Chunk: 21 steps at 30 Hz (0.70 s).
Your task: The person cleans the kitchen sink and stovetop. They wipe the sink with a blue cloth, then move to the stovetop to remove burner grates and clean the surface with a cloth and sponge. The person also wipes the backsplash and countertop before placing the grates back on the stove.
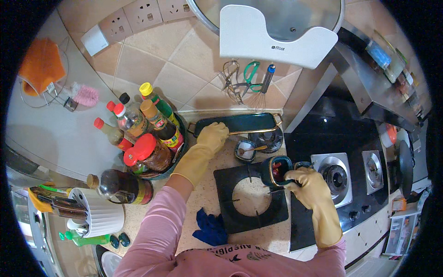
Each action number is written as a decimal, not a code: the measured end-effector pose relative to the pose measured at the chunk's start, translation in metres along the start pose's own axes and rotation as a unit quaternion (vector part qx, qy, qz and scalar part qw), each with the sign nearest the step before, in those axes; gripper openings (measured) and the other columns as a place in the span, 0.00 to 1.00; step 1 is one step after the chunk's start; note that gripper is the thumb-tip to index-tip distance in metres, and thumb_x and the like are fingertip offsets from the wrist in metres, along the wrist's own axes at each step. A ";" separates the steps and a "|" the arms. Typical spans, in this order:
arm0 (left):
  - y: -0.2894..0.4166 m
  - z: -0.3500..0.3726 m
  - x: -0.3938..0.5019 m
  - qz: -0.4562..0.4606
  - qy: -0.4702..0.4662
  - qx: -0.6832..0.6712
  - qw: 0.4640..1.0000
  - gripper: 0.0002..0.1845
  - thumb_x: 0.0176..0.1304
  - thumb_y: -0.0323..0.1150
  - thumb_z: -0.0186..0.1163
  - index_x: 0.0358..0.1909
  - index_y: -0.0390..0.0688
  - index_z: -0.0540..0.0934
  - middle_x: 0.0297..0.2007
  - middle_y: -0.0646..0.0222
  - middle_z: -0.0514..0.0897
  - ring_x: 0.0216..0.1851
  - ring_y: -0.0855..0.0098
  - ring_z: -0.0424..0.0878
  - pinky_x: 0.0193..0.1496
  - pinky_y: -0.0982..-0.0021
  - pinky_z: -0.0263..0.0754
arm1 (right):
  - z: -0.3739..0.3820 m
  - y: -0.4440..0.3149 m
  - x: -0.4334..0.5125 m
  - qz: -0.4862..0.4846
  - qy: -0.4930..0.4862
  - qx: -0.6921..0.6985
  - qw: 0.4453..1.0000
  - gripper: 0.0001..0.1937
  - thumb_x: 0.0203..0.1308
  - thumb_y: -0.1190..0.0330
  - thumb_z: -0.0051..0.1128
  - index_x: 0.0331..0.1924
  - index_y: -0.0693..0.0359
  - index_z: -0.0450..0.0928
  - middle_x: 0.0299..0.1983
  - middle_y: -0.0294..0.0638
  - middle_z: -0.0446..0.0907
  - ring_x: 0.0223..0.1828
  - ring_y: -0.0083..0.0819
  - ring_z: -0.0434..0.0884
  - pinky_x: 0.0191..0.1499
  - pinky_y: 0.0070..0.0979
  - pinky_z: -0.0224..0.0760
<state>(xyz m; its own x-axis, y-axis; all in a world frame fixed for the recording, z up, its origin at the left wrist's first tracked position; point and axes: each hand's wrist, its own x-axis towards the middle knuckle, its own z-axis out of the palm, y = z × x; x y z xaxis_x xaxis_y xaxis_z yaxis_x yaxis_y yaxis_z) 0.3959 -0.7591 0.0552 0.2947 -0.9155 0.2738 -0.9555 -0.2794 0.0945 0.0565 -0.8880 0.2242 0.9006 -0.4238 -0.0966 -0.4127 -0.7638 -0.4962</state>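
Observation:
My left hand [213, 135], in a yellow rubber glove, rests at the front edge of a dark green tray with gold handles [247, 122], near its left end; its grip there cannot be made out. In my right hand [306, 180], gloved alike, is a dark green square jar with a gold rim [267, 172] holding dried red chillies, tilted over a black pan support [226, 197]. A small dark jar of white seasoning [241, 151] with a wooden spoon [258, 149] stands between the tray and the pan support.
Sauce bottles [161, 124] crowd a round tray at the left, beside a large dark bottle [126, 187] and a white knife holder [105, 213]. A blue cloth [210, 228] lies near my body. The black gas hob [301, 221] is at the right; scissors [252, 78] and a whisk [267, 81] hang behind.

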 end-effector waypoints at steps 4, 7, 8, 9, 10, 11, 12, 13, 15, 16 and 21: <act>-0.001 0.002 -0.004 -0.016 0.005 0.001 1.000 0.04 0.57 0.32 0.64 0.34 0.47 0.84 0.40 0.67 0.84 0.48 0.60 0.84 0.48 0.61 0.83 | -0.001 -0.014 0.033 -0.071 0.001 -0.026 0.997 0.14 0.55 0.71 0.71 0.46 0.54 0.87 0.44 0.47 0.86 0.49 0.51 0.84 0.54 0.40 0.78; 0.009 -0.006 -0.009 -0.040 0.013 0.010 0.999 0.06 0.56 0.33 0.65 0.36 0.47 0.85 0.42 0.67 0.85 0.48 0.61 0.84 0.47 0.60 0.83 | 0.003 -0.030 0.073 -0.139 0.029 -0.026 0.989 0.13 0.55 0.70 0.71 0.46 0.55 0.86 0.44 0.47 0.86 0.50 0.51 0.84 0.55 0.41 0.77; 0.015 -0.009 -0.012 -0.064 0.037 0.006 0.997 0.08 0.55 0.33 0.66 0.37 0.47 0.85 0.42 0.67 0.85 0.48 0.60 0.84 0.47 0.59 0.83 | 0.006 -0.036 0.089 -0.140 0.031 -0.047 0.989 0.13 0.56 0.68 0.70 0.47 0.55 0.86 0.45 0.48 0.87 0.51 0.52 0.84 0.56 0.42 0.77; 0.021 -0.011 -0.016 -0.103 0.030 0.004 0.994 0.09 0.54 0.33 0.67 0.38 0.47 0.86 0.42 0.66 0.86 0.47 0.60 0.85 0.47 0.58 0.82 | 0.010 -0.042 0.105 -0.150 0.023 -0.072 0.986 0.14 0.57 0.67 0.69 0.48 0.55 0.86 0.46 0.48 0.86 0.52 0.52 0.84 0.56 0.42 0.77; 0.027 -0.012 -0.018 -0.143 0.031 0.010 0.989 0.10 0.54 0.34 0.67 0.39 0.46 0.86 0.41 0.66 0.86 0.46 0.60 0.85 0.47 0.57 0.82 | 0.014 -0.049 0.124 -0.155 -0.004 -0.087 0.984 0.14 0.58 0.65 0.69 0.49 0.55 0.86 0.48 0.48 0.86 0.53 0.52 0.84 0.57 0.42 0.77; 0.030 -0.012 -0.021 -0.180 0.032 -0.027 0.983 0.11 0.54 0.34 0.67 0.40 0.46 0.86 0.41 0.65 0.86 0.45 0.59 0.85 0.48 0.56 0.82 | 0.021 -0.055 0.139 -0.151 -0.004 -0.093 0.984 0.14 0.60 0.64 0.67 0.49 0.55 0.86 0.48 0.49 0.86 0.54 0.52 0.83 0.58 0.42 0.77; 0.033 -0.011 -0.024 -0.218 0.039 -0.055 0.974 0.12 0.54 0.34 0.68 0.41 0.46 0.87 0.40 0.64 0.87 0.45 0.58 0.85 0.49 0.55 0.81 | 0.029 -0.062 0.156 -0.138 -0.031 -0.102 0.985 0.14 0.61 0.65 0.66 0.51 0.53 0.86 0.49 0.50 0.86 0.55 0.52 0.84 0.59 0.43 0.76; 0.034 -0.009 -0.027 -0.254 0.047 -0.084 0.962 0.13 0.53 0.34 0.68 0.42 0.45 0.87 0.39 0.63 0.87 0.44 0.58 0.85 0.49 0.54 0.81 | 0.036 -0.067 0.170 -0.125 -0.037 -0.111 0.985 0.15 0.61 0.65 0.65 0.52 0.53 0.86 0.50 0.50 0.86 0.55 0.52 0.84 0.59 0.42 0.77; 0.028 -0.002 -0.034 -0.169 0.102 -0.052 0.979 0.15 0.58 0.34 0.67 0.47 0.44 0.86 0.39 0.59 0.87 0.44 0.54 0.85 0.49 0.55 0.81 | 0.051 -0.077 0.193 -0.109 -0.042 -0.120 0.986 0.16 0.61 0.66 0.64 0.53 0.51 0.86 0.51 0.50 0.87 0.55 0.51 0.84 0.59 0.42 0.77; 0.024 0.003 -0.038 -0.144 0.091 -0.028 0.985 0.15 0.61 0.34 0.66 0.49 0.44 0.86 0.38 0.56 0.88 0.45 0.53 0.85 0.50 0.55 0.81 | 0.057 -0.083 0.205 -0.107 -0.051 -0.137 0.983 0.16 0.61 0.67 0.64 0.54 0.50 0.86 0.51 0.50 0.87 0.56 0.50 0.84 0.59 0.42 0.77; 0.015 0.023 -0.051 -0.110 0.221 -0.025 0.969 0.15 0.58 0.34 0.66 0.47 0.44 0.87 0.39 0.59 0.88 0.42 0.53 0.85 0.45 0.54 0.81 | 0.083 -0.105 0.249 -0.071 -0.114 -0.227 0.965 0.18 0.59 0.73 0.66 0.55 0.51 0.87 0.54 0.46 0.88 0.59 0.44 0.86 0.58 0.40 0.80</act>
<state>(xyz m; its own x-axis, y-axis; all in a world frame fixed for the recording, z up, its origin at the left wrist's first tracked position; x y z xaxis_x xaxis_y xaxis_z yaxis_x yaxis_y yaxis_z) 0.3665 -0.7233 0.0211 0.4768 -0.6194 0.6237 -0.8711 -0.4281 0.2408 0.3353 -0.8724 0.1808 0.9374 -0.2215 -0.2686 -0.2546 -0.9624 -0.0951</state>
